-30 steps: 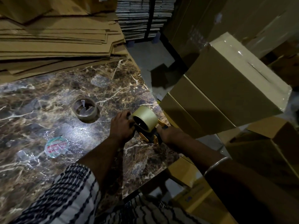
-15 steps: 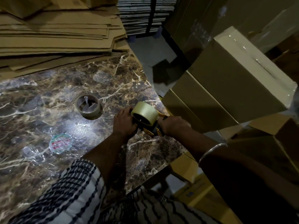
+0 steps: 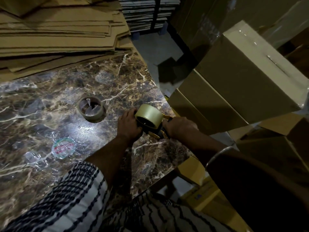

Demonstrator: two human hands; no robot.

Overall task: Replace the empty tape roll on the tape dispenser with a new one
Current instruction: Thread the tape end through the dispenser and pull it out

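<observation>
Head view is showing you working at the near right corner of the marble table (image 3: pixel 50 101). Your left hand (image 3: pixel 129 127) is gripping the left side of the dispenser (image 3: pixel 159 133), fingers curled against the new roll (image 3: pixel 149 117), which is sitting on the dispenser with its open core facing you. Your right hand (image 3: pixel 179 127) is wrapping closed around the dispenser's handle on the right; the handle itself is hidden under it. Left of your hands, apart from them, the empty roll (image 3: pixel 91 110) is lying flat on the table. Nearer you, a round label (image 3: pixel 63 148) is lying on crinkled clear wrap. Flat cardboard (image 3: pixel 58 39) is stacked at the far side, and boxes (image 3: pixel 247 77) are piled to the right.
</observation>
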